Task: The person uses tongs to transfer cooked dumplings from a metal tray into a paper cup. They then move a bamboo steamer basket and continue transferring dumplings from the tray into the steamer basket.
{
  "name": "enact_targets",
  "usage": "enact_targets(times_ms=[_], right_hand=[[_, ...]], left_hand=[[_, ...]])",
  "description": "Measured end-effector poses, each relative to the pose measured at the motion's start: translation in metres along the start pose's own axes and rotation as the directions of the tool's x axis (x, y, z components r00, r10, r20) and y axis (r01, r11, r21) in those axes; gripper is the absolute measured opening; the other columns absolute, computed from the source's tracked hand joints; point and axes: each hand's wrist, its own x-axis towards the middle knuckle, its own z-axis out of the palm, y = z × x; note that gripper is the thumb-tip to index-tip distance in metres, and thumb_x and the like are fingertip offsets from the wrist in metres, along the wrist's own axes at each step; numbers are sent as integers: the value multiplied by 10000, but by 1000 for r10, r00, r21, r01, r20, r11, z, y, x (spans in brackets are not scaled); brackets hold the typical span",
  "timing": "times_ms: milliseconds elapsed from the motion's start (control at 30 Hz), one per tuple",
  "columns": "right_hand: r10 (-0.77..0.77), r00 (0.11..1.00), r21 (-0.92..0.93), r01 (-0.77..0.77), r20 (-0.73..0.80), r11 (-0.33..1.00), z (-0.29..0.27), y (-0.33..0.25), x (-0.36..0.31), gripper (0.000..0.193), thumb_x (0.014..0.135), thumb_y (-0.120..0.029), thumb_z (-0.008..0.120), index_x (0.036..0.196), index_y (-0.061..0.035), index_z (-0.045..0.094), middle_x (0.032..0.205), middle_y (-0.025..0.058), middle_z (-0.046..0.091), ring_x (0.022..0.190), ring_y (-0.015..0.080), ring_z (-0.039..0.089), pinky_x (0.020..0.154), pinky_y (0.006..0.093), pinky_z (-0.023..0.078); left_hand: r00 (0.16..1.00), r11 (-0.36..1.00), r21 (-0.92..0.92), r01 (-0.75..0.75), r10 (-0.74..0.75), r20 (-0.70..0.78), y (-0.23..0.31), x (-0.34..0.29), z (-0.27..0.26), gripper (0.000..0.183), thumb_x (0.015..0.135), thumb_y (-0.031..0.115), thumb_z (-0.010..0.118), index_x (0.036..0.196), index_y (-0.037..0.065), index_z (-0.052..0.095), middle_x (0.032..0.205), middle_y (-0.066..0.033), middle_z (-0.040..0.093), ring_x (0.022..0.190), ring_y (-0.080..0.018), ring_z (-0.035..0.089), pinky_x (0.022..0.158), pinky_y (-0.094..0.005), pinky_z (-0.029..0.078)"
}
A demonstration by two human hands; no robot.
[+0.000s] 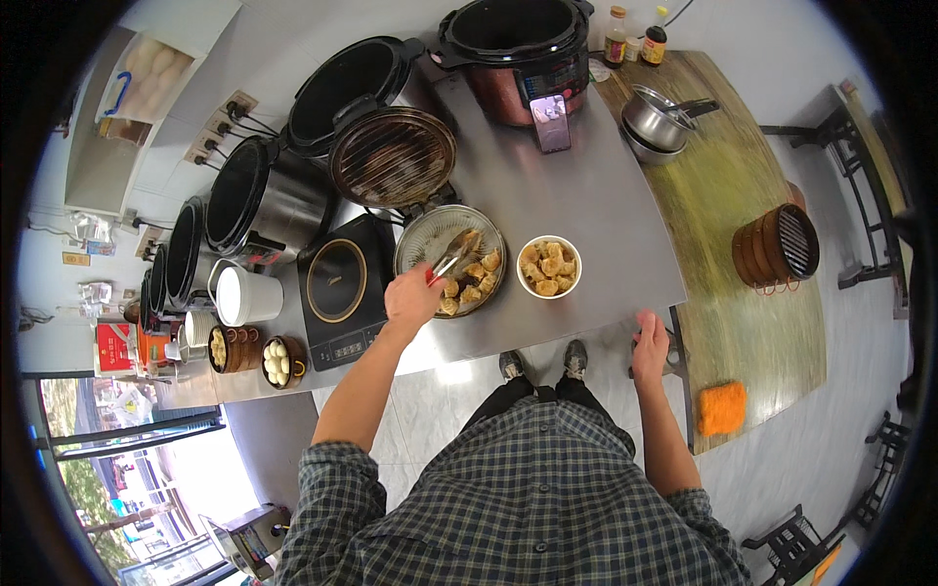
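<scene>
My left hand (411,299) is closed around red-handled metal tongs (449,262), held over a round electric griddle (414,237). Browned fried dumplings (473,292) lie in the near right part of its pan. Something browned shows at the tongs' tips, but whether they grip a dumpling is unclear. The griddle's ridged lid (393,156) stands raised behind. Just right of the griddle, a white bowl (549,294) is heaped with fried dumplings. My right hand (650,346) hangs off the counter's near right corner, fingers loosely bent, holding nothing.
A black induction cooker (338,283) sits left of the griddle. Large cookers (513,73) line the back and left; a phone (551,124) leans on one. On the wooden table stand steel pots (657,119), stacked steamers (775,248) and an orange cloth (722,408).
</scene>
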Motion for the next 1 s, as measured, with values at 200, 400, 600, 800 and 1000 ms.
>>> enact_targets(times_ms=[200, 400, 600, 800, 1000], right_hand=[[27, 1000, -16, -27, 13, 1000, 2, 4, -3, 533, 1139, -433, 484, 1371, 22, 639, 1269, 106, 709, 1173, 197, 651, 932, 342, 522], [37, 998, 8, -37, 52, 999, 15, -5, -5, 533, 1140, -444, 484, 1373, 12, 634, 1269, 93, 702, 1182, 195, 646, 943, 349, 521], [21, 998, 38, -23, 57, 999, 21, -8, -5, 514, 1144, -428, 482, 1363, 10, 637, 1277, 104, 698, 1184, 189, 645, 938, 341, 521], [-14, 994, 11, 13, 107, 1000, 26, -10, -5, 525, 1134, -411, 505, 1364, 41, 637, 1264, 140, 720, 1181, 205, 663, 964, 340, 522], [-12, 994, -5, 12, 106, 1000, 25, -12, -2, 480, 1148, -394, 476, 1319, 16, 658, 1230, 103, 721, 1133, 188, 664, 927, 342, 533]], left_hand=[[996, 990, -111, -88, 91, 22, 21, -29, -28, 373, 903, 426, 779, 1086, 103, 739, 890, -151, 765, 844, -373, 741, 776, -475, 575], [973, 970, -171, -170, 193, 128, 81, -26, -14, 369, 911, 400, 776, 1057, 73, 686, 937, -160, 755, 890, -382, 729, 801, -496, 563], [974, 979, -101, -180, 192, 122, 81, -26, -26, 454, 922, 383, 767, 1204, 40, 674, 1043, -156, 756, 969, -374, 726, 847, -477, 567], [940, 942, 34, -335, 332, 76, 93, -52, -18, 596, 901, 416, 784, 1313, 12, 637, 1165, -168, 721, 969, -364, 745, 817, -464, 605], [982, 982, 10, -190, 190, -9, 43, -54, -37, 521, 890, 369, 806, 1285, 61, 661, 1100, -148, 746, 982, -355, 740, 845, -465, 584]])
